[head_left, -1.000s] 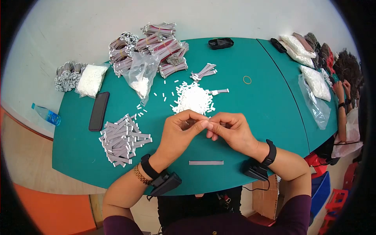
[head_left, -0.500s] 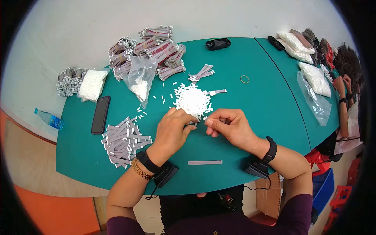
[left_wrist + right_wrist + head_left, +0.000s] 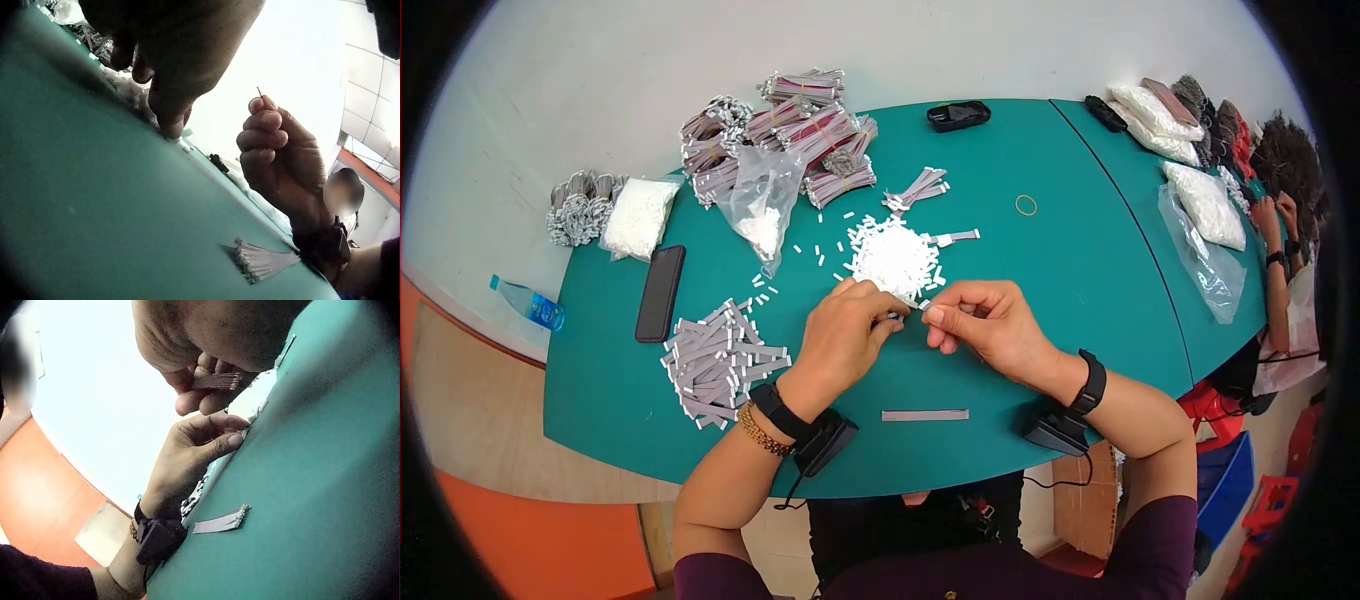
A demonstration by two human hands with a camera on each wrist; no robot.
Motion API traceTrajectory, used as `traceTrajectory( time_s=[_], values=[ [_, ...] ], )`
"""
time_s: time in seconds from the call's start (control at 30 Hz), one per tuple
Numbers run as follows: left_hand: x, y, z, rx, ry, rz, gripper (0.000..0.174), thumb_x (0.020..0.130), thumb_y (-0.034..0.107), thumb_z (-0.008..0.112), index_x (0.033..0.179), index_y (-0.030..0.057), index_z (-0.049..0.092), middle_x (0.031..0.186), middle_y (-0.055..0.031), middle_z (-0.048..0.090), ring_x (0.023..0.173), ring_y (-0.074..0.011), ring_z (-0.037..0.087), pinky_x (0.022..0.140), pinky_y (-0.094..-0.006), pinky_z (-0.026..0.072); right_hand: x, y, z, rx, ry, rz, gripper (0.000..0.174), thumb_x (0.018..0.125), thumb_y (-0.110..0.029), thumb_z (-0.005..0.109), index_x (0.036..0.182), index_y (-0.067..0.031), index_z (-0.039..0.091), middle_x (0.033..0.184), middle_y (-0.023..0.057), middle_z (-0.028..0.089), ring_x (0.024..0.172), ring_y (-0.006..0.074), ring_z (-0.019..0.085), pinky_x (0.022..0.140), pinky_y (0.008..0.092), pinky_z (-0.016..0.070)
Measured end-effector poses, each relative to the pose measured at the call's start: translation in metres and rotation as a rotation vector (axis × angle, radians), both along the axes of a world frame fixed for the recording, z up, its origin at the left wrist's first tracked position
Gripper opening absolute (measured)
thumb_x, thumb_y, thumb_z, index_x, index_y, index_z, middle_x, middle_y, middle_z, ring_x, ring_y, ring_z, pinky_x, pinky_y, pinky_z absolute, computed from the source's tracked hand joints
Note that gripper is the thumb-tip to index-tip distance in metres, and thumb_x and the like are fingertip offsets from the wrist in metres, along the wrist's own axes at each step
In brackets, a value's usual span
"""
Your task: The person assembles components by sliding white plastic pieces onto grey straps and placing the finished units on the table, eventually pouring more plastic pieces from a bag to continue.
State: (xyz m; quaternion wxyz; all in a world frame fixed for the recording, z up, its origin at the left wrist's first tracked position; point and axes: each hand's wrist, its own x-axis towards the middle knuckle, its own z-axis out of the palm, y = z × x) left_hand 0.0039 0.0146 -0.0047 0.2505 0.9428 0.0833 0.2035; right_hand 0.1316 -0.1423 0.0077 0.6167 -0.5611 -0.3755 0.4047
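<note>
My right hand [image 3: 990, 325] pinches a short flat ribbon cable [image 3: 215, 381] between thumb and fingers. One cable end, with tiny bare terminals, shows past the fingers in the right wrist view. Over the near edge of a heap of small white connector housings [image 3: 892, 255] is my left hand [image 3: 840, 325], palm down. Its thumb and index fingertips come close together among loose housings; I cannot tell whether one is between them. Another flat grey cable [image 3: 925, 415] lies on the table in front of me, its near end showing a row of terminals in the right wrist view.
Grey cables with white ends [image 3: 720, 360] lie piled at left, beside a phone [image 3: 660, 293]. Bundled cables [image 3: 815, 130] and plastic bags of white housings [image 3: 640, 217] stand behind. A few cables [image 3: 918, 190] lie beyond the heap. At far right another person's hands [image 3: 1275, 220] work.
One second ago both hands met at the fingertips. Since then the left hand has come away to the left and turned down to the heap's edge, while the right stays nearly in place.
</note>
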Motion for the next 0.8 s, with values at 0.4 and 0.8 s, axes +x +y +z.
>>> traceTrajectory(
  time_s=[0.4, 0.8],
  values=[
    [-0.008, 0.007, 0.014, -1.253, -0.036, -0.240, 0.021, 0.082, 0.001, 0.064, 0.102, -0.0027, 0.062, 0.093, -0.0081, 0.065, 0.082, -0.0133, 0.061, 0.075, -0.0251, 0.0488, -0.005, -0.004, 0.009, 0.005, 0.038, 0.092, 0.014, 0.089, -0.015, 0.060, 0.087, -0.0013, 0.065, 0.071, 0.0024, 0.064, 0.063, 0.0050, 0.057, 0.058, 0.0190, 0.0481],
    [-0.010, 0.002, 0.013, -1.292, 0.005, -0.260, 0.022, 0.081, 0.003, 0.066, 0.102, -0.0024, 0.063, 0.093, -0.0071, 0.065, 0.084, -0.0118, 0.060, 0.077, -0.0241, 0.0480, -0.006, -0.005, 0.005, 0.016, 0.035, 0.122, 0.014, 0.090, -0.014, 0.059, 0.088, -0.0015, 0.065, 0.071, 0.0019, 0.063, 0.063, 0.0048, 0.057, 0.057, 0.0194, 0.0478]
  ],
)
